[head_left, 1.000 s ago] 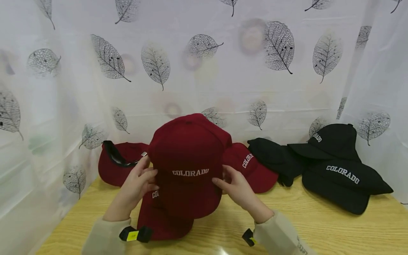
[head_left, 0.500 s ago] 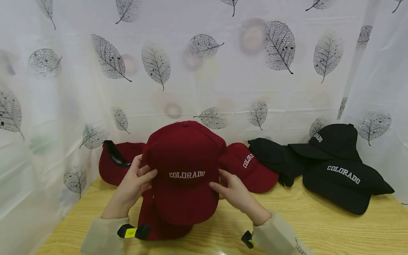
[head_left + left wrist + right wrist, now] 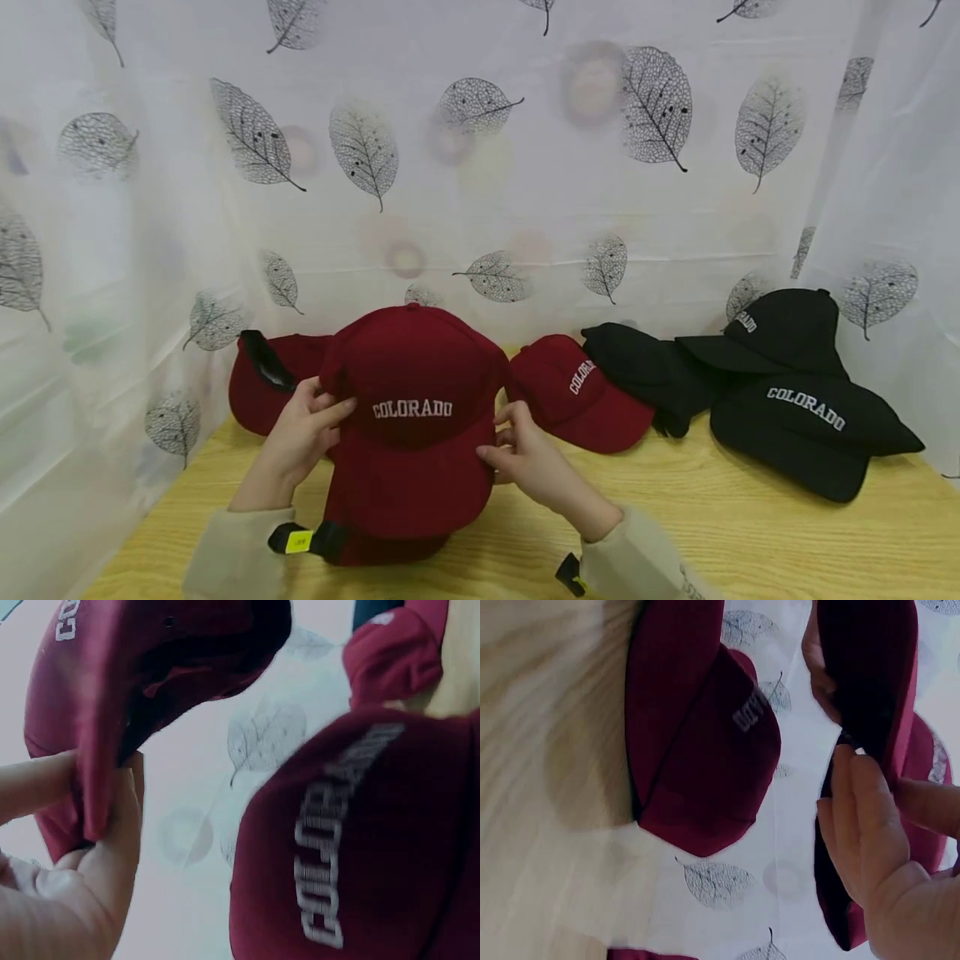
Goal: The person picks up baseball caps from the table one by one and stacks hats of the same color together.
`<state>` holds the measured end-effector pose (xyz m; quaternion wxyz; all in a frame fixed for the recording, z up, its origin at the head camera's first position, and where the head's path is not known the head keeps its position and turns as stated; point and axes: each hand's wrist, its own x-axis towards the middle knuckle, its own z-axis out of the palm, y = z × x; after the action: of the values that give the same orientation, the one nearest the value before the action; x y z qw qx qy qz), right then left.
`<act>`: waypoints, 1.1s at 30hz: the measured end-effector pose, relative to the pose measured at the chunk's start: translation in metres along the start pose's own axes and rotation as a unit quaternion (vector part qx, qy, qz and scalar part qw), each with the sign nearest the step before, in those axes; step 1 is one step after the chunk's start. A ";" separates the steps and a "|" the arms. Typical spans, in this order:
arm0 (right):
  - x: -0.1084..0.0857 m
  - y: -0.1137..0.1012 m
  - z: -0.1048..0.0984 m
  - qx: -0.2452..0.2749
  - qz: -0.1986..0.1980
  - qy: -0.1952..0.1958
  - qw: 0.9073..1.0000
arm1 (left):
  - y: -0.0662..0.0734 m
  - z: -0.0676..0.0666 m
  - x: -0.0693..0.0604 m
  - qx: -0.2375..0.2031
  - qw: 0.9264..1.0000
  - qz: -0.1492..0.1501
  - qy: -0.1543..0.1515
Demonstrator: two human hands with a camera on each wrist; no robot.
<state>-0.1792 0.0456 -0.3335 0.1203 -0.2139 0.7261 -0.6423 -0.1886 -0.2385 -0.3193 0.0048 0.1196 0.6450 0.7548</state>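
Observation:
A dark red baseball cap (image 3: 416, 358) with white COLORADO lettering is held up in front, its brim towards me. My left hand (image 3: 294, 437) pinches its left side between thumb and fingers. At the brim's right edge my right hand (image 3: 536, 467) grips it, thumb in front and fingers behind, as the right wrist view shows. Below and behind it a second red cap (image 3: 390, 551) rests on the table, mostly hidden in the head view. The left wrist view shows that lower cap (image 3: 375, 847) apart from the held cap (image 3: 82, 712).
An upturned red cap (image 3: 255, 392) lies at the back left of the wooden table (image 3: 600, 533). Another red cap (image 3: 555, 400) is at the back centre. Several black caps (image 3: 795, 425) are piled at the right. A leaf-print curtain (image 3: 480, 183) closes off the back and sides.
Both hands have moved down and slightly left with the held red cap. It now covers more of the red cap below. The other caps have stayed put.

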 end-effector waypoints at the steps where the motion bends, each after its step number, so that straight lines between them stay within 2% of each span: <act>1: 0.000 0.000 0.001 -0.006 0.000 -0.011 1.000 | 0.000 -0.002 0.001 0.012 1.000 -0.014 0.006; 3: -0.001 0.001 0.004 -0.019 0.001 -0.030 0.999 | -0.001 -0.005 0.002 0.040 0.998 -0.041 0.011; 6: -0.002 0.004 0.009 -0.012 0.006 -0.052 0.999 | -0.005 -0.012 0.004 0.084 0.993 -0.079 0.013; 10: -0.001 0.009 0.015 0.012 0.029 -0.071 0.997 | -0.013 -0.020 0.005 0.129 0.982 -0.132 0.030; 13: 0.000 0.011 0.017 0.019 0.047 -0.076 0.996 | -0.017 -0.024 0.004 0.154 0.974 -0.157 0.051; 18: 0.002 0.012 0.019 0.015 0.049 -0.088 0.995 | -0.019 -0.030 0.003 0.200 0.967 -0.152 0.050; 23: 0.002 0.013 0.021 0.019 0.054 -0.108 0.993 | -0.018 -0.038 0.000 0.241 0.959 -0.143 0.031; 33: 0.003 0.016 0.027 0.017 0.066 -0.136 0.988 | -0.011 -0.047 -0.007 0.284 0.945 -0.164 0.018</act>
<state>-0.1724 0.0212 -0.3530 0.2637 -0.2494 0.7046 -0.6098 -0.1921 -0.2836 -0.3376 0.0827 -0.0053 0.8431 0.5314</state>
